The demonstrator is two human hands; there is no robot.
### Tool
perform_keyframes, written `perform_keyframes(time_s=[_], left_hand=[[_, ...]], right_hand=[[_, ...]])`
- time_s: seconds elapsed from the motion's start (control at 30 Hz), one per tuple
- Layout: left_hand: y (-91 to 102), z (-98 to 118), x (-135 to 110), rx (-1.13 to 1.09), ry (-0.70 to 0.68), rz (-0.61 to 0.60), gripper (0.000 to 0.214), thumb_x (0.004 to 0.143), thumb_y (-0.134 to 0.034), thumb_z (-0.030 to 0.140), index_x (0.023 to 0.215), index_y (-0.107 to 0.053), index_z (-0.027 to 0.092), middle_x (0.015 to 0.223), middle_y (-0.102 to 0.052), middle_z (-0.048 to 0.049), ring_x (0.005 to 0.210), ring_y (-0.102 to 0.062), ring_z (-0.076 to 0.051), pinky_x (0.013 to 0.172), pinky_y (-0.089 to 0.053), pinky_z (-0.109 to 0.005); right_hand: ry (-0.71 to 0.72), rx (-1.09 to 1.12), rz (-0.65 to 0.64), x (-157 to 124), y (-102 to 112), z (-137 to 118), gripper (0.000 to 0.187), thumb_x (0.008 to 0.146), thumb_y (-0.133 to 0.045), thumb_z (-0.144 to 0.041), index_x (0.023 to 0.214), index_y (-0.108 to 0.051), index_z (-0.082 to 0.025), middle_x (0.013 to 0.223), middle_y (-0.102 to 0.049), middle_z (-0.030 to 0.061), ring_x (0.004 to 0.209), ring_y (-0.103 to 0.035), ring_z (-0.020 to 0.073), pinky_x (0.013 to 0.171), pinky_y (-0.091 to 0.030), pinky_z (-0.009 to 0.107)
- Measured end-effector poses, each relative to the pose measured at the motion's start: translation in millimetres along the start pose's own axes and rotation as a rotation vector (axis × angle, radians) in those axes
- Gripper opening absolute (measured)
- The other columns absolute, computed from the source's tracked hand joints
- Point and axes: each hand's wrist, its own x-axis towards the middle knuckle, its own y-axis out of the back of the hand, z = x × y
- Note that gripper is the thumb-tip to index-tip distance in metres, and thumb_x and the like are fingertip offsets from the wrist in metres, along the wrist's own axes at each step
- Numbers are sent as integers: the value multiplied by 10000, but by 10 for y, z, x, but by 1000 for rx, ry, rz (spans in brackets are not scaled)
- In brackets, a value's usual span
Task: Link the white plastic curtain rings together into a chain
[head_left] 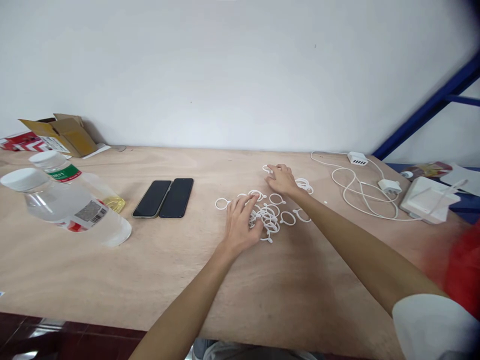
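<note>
Rings [269, 218] at left hand [240, 223], barcode [99, 216] on nearer bottle [67, 210]

No wording could be read with certainty. White characters noted on green label [65, 173] of rear bottle [90, 186], too blurred; barcode [99, 216] seen printed on front bottle [80, 215].

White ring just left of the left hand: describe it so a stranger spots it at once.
On the wooden table, find the two dark phones, then move right toward the left hand. Just short of it lies the white ring, leftmost of all, outside the pile of rings.
</note>
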Motion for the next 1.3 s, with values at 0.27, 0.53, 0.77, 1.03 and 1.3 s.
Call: perform_keyframes(time_s=[0.27,0.53,0.77,1.03,1.3], left_hand=[[-7,5,10,22,64,40,403,803,-546,219,1205,-562,203,1203,-607,-73,1089,-516,-235,983,-376,-407],[-31,-3,14,30,102,23,541,866,-528,322,1369,-387,182,1347,-472,-133,1233,-436,-260,1036,-352,-429],[-31,-12,22,-95,20,-16,447,874,-546,307,1305,-468,218,1245,-534,-113,1168,-490,-242,1005,-389,-411],[-2,25,20,-113,-15,-104,329,877,-543,331,1177,-557,197,1067,-597,-90,995,-537,-219,902,-435,-383],[21,43,16,-176,-84,-71,212,927,-445,267,838,-618,181,826,-603,-54,820,-533,-183,772,-434,-339]], right_hand=[[134,-268,-19,-141,-78,-36,183,826,-502,-190,863,-679,-164,980,-671,122,951,-560,253,850,-400,392],[611,-61,-145,-813,278,-374,167,895,-479,-230,900,-642,-194,905,-670,64,858,-600,194,813,-407,344],[594,158,-40,-1211,403,-470,188,916,-484,-268,1009,-645,-236,963,-693,61,945,-610,207,917,-389,391],[11,950,-128,-1403,212,-547,278,765,-668,-422,967,-697,-233,847,-690,24,819,-633,188,726,-500,323],[-143,1126,-125,-1397,172,-574,259,711,-714,-415,623,-608,-196,599,-579,-35,555,-512,103,556,-430,251]])
